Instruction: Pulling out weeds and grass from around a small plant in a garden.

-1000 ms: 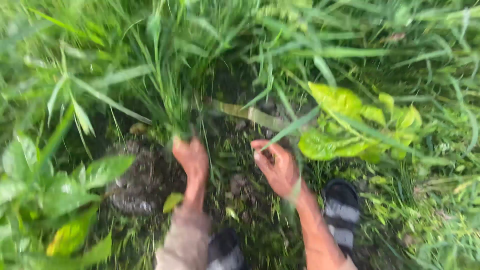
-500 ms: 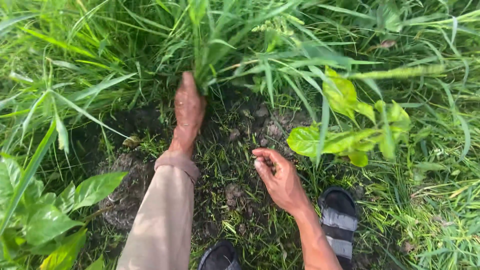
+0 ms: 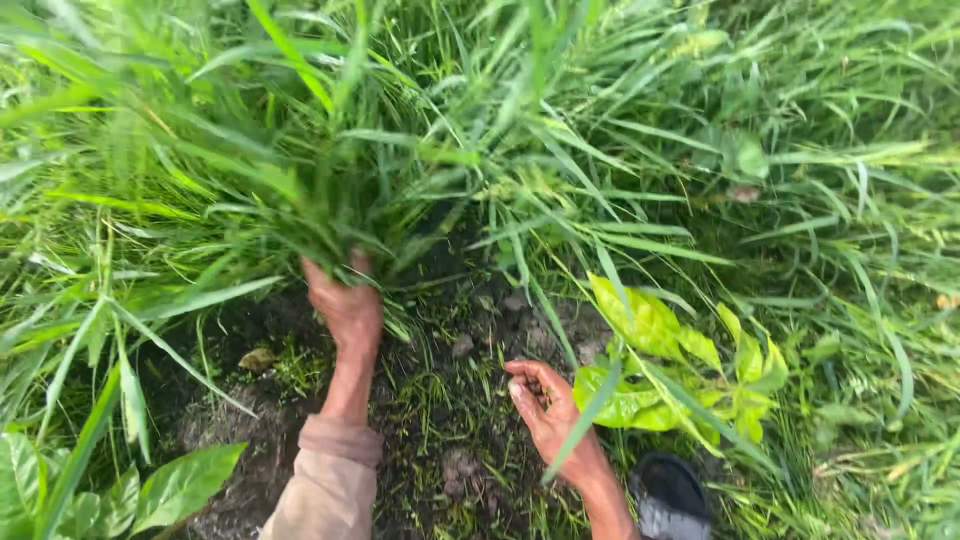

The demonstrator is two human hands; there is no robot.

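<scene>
1. We kneel in tall green growth, our left hand point(image 3: 345, 305) clenched around the base of a thick tuft of grass point(image 3: 300, 190), gripping it just above the dark soil point(image 3: 440, 400).
2. The tuft stands at the far edge of a cleared patch of earth, its blades fanning up and away from us; whether its roots have left the ground we cannot tell, since the fist and leaves hide the base.
3. Our right hand point(image 3: 550, 410) rests low over the soil near the middle of the patch, fingers curled loosely inward and palm turned up; it appears to hold nothing, though a grass blade crosses it and hides part of the palm.
4. A broad-leaved yellow-green plant point(image 3: 670, 370) grows just beside the right hand, and a dark sandal point(image 3: 670, 495) shows at the bottom edge.
5. More broad leaves point(image 3: 180, 485) fill the lower left corner, beside our tan sleeve point(image 3: 330, 480).
6. In our judgement, a grip this low is the right one: grasping close to the soil, with all stems gathered in one fist, should keep the blades from tearing off above the roots.
</scene>
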